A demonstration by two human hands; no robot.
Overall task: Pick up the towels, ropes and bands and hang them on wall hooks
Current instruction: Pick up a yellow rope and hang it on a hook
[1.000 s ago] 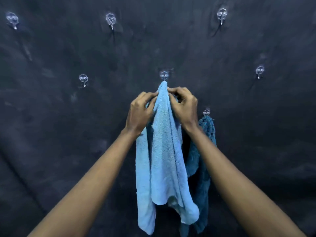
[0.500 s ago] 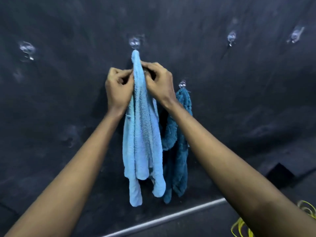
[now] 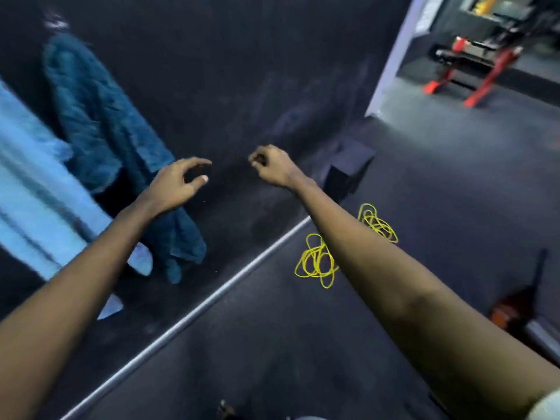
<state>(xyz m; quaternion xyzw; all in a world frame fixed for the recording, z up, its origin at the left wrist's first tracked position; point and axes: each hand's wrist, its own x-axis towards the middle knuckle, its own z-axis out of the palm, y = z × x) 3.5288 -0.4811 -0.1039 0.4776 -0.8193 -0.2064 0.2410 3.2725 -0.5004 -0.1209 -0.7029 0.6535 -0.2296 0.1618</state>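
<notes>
Hanging on the black wall point(image 3: 242, 71) left of your left grip point(image 3: 178, 183) were the light blue towel point(image 3: 33, 183) and the teal towel point(image 3: 100, 131), while the yellow ropes point(image 3: 317, 263) lay on the floor point(image 3: 272, 344) under your right forearm. Your left grip was loosely spread and your right grip point(image 3: 271, 166) curled, neither holding anything. Half a second earlier both had pinched the light blue towel below its hook.

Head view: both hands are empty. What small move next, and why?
Probably lower the right hand toward the yellow rope on the floor: the light blue towel and teal towel already hang, and the rope lies loose beside that arm.
</notes>
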